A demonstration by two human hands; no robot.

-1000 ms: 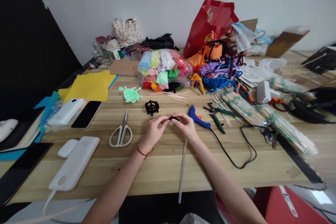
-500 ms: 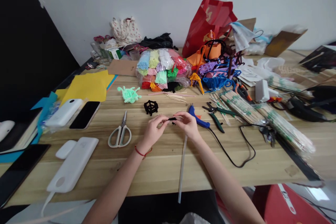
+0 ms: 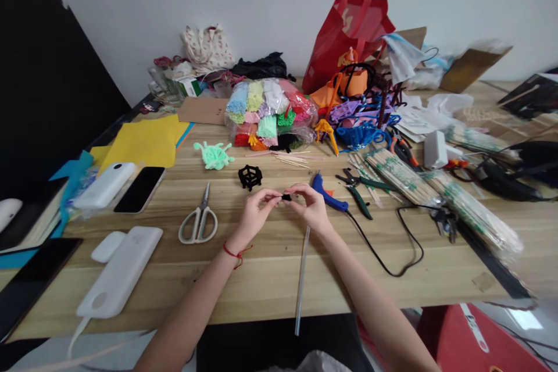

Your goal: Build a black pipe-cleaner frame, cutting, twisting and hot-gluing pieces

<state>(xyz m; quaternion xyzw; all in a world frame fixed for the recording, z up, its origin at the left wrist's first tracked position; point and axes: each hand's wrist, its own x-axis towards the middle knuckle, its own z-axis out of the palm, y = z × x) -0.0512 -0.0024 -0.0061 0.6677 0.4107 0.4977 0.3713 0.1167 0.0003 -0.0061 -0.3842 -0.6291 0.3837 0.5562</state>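
Observation:
Above the middle of the table, my left hand (image 3: pixel 256 212) and my right hand (image 3: pixel 311 206) meet at their fingertips. Pinched between them is a small black pipe cleaner piece (image 3: pixel 286 197), partly hidden by the fingers. Just beyond my left hand sits a black openwork form (image 3: pixel 250 176), with a mint green fuzzy figure (image 3: pixel 215 156) farther left. White-handled scissors (image 3: pixel 199 218) lie left of my left wrist. A blue glue gun (image 3: pixel 326 193) rests beside my right hand, and a clear glue stick (image 3: pixel 302 282) runs from beneath that hand past the table's front edge.
A clear bag of coloured pipe cleaners (image 3: pixel 270 113) is at the back. Pliers (image 3: pixel 360 189), bundled wooden sticks (image 3: pixel 403 177) and a black cord (image 3: pixel 405 273) occupy the right side. A phone (image 3: pixel 140 189) and white power banks (image 3: pixel 122 273) lie left. A red bag (image 3: pixel 349 35) stands behind.
The black piece looked like a flat strip across both hands' fingertips; now it appears more compact, nearer my right fingers. My fingers have shifted slightly, while the table items stay put.

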